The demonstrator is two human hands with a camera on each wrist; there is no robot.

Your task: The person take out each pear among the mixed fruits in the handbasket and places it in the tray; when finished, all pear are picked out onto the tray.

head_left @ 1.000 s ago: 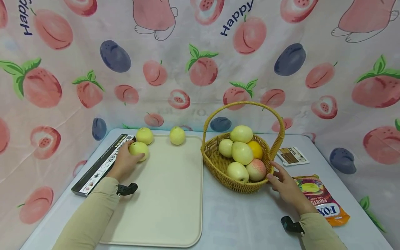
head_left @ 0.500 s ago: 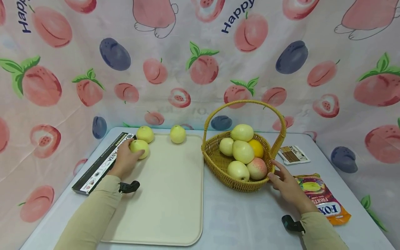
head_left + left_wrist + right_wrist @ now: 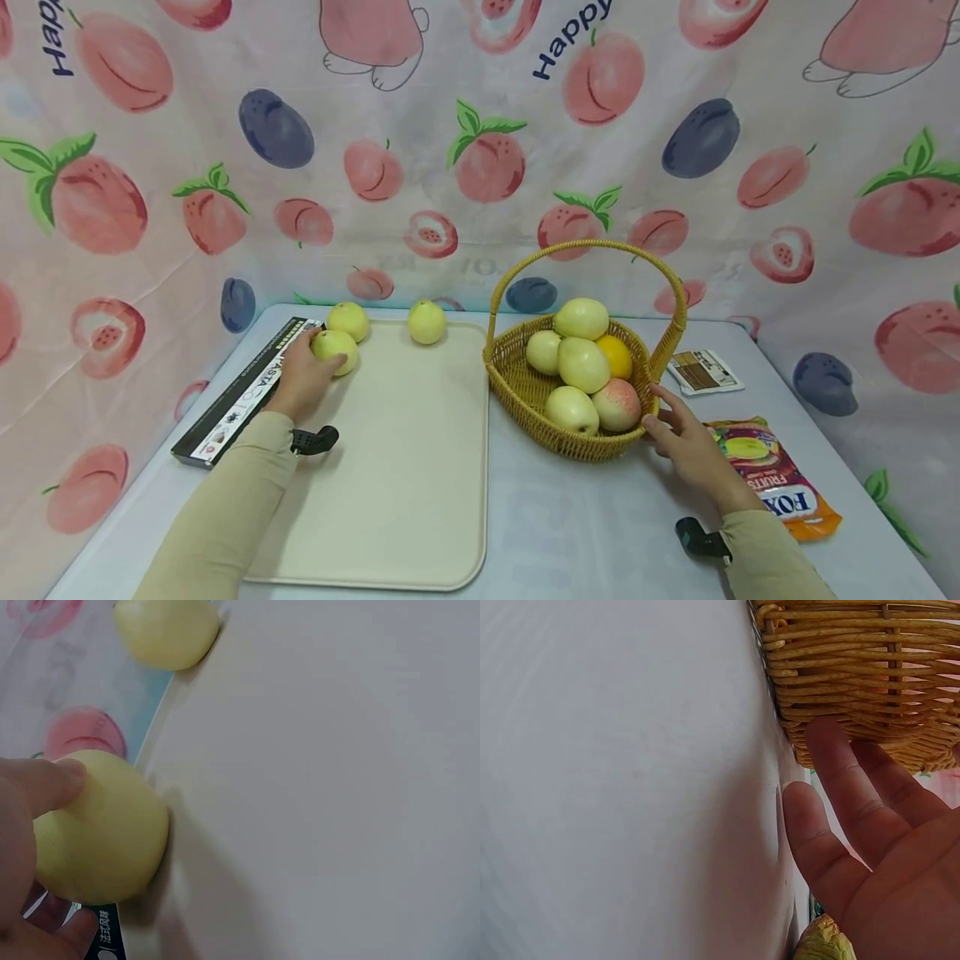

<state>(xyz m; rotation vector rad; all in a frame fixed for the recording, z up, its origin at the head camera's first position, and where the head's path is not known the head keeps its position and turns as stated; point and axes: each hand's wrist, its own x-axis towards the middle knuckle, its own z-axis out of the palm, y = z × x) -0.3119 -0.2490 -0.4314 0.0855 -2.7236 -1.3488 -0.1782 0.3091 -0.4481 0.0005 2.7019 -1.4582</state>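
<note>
The left hand [image 3: 302,382] is gripping, and partly hiding, a yellow-green fruit [image 3: 337,347] left of the basket [image 3: 579,449]; the right hand [image 3: 693,457] is touching the basket's wall, fingers extended.

Rough woven wicker basket [image 3: 525,417], smooth matt tray [image 3: 405,475], smooth-skinned fruit [image 3: 335,347], glossy plastic candy bag [image 3: 780,487].

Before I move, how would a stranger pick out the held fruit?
Start at the beige tray. By its far left corner, near the box's far end, is a yellow-green fruit. The held fruit is its lookalike just nearer, the only one in the left hand.
</note>
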